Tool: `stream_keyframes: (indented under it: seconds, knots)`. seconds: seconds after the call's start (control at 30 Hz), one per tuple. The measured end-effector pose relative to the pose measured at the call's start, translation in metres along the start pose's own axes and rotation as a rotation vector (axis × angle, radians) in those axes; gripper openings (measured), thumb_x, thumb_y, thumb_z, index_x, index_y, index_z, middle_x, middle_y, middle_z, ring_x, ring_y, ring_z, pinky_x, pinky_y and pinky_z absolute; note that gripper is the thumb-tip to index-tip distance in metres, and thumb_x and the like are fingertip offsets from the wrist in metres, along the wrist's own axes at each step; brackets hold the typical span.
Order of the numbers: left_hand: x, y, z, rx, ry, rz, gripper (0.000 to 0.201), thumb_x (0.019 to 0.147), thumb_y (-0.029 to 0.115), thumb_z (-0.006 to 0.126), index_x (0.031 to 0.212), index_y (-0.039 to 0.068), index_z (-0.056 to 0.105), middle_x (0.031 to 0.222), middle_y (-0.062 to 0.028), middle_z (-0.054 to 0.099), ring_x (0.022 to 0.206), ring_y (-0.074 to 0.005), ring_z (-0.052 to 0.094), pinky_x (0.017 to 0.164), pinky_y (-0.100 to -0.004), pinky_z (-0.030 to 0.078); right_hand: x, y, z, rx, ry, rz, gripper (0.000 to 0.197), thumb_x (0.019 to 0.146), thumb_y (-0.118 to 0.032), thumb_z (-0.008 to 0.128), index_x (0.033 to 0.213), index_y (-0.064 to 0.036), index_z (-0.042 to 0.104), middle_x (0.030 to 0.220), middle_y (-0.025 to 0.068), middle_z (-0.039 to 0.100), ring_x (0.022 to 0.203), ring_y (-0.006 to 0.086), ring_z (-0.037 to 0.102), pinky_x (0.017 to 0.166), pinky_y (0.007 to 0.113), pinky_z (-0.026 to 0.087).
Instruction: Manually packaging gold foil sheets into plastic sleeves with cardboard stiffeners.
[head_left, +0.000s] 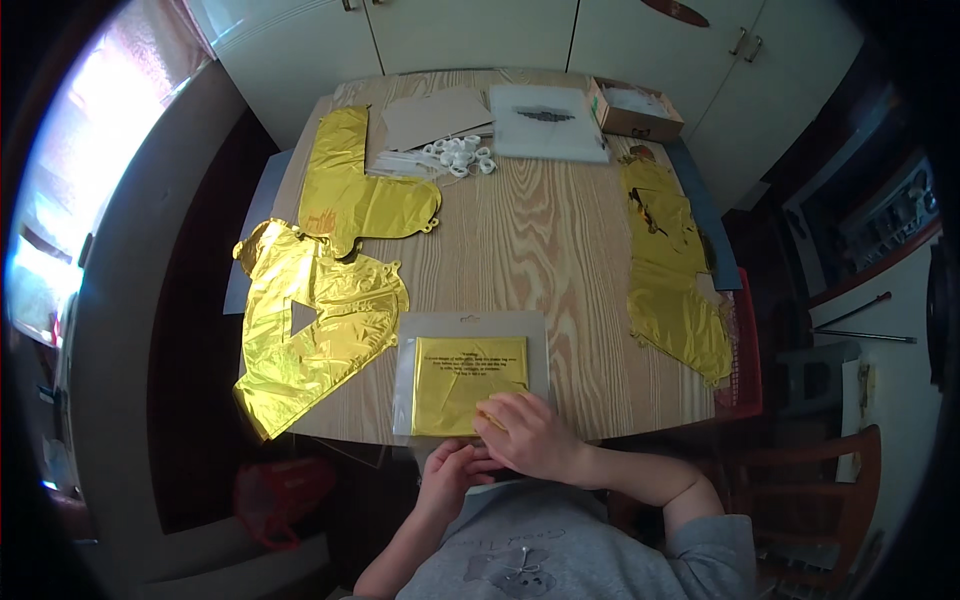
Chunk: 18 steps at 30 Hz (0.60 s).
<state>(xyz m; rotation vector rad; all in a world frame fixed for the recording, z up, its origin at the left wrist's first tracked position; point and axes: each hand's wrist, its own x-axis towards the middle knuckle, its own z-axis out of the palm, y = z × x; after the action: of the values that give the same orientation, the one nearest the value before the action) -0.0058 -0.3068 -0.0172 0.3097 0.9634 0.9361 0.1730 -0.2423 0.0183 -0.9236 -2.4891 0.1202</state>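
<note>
In front of me a clear plastic bag [537, 355] with a hang hole at its top lies at the table's near edge. Folded gold foil [455, 390], with dark print on the bag over it, fills its middle. My right hand [530, 435] is closed over the bag's lower right part, fingertips pressed on it. My left hand [455, 477] is just below the table edge, fingers curled together close under the right hand. What its fingers hold, if anything, is hidden.
Flat gold foil balloons [325, 330] lie at the left, another gold foil balloon [665, 270] at the right. Toward the back are grey cardboard sheets [430, 118], white ribbon rolls [462, 155], a stack of clear bags [548, 125] and a small box [638, 108]. A red basket [745, 350] stands beside the table.
</note>
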Motion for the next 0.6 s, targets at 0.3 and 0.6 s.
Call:
stream_keyframes:
  seconds: [0.3, 0.6]
  knots:
    - [0.0, 0.039, 0.006, 0.124, 0.039, -0.014, 0.037, 0.096, 0.013, 0.048, 0.13, 0.002, 0.043, 0.096, -0.0213, 0.067, 0.084, -0.03, 0.07, 0.063, -0.0324, 0.057, 0.011, 0.029, -0.007, 0.024, -0.043, -0.003, 0.029, 0.075, -0.025, 0.068, 0.099, -0.0111, 0.06, 0.103, 0.0044, 0.062, 0.102, 0.0213, 0.059, 0.08, 0.034, 0.051]
    - [0.001, 0.055, -0.004, 0.041, 0.066, 0.0, 0.04, 0.095, 0.011, 0.046, 0.133, 0.002, 0.04, 0.093, -0.019, 0.067, 0.077, -0.0265, 0.07, 0.06, -0.0296, 0.056, 0.007, 0.036, 0.003, -0.041, -0.048, 0.016, 0.031, 0.077, -0.028, 0.072, 0.101, -0.0106, 0.063, 0.108, 0.0053, 0.065, 0.105, 0.0219, 0.059, 0.086, 0.036, 0.05]
